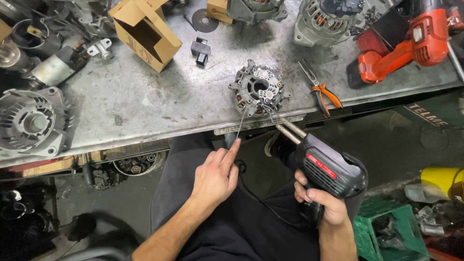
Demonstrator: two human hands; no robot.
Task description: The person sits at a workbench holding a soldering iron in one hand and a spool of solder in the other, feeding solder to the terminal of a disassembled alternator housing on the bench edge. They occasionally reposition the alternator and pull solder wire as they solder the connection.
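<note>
Plainly, a black soldering gun [328,169] is gripped in the right hand [321,205], fingers wrapped about its pistol handle, its twin tip [290,129] aimed toward 11 o'clock at the stator [259,90]; a thin solder wire [240,123] is pinched in the left hand [216,176], its free end raised toward 12 o'clock to the same joint; the stator is set at the near edge of the metal bench [145,101], with pliers [321,92] just beside it at 3 o'clock and a red drill [411,43] well apart at 2 o'clock; the stator is judged heavy and rigid, best held by its cast rim, its copper leads being fragile; the solder is judged soft and easily bent, so a hold close to its end is favoured; the gun is judged top-heavy, its tip not to be touched.
</note>
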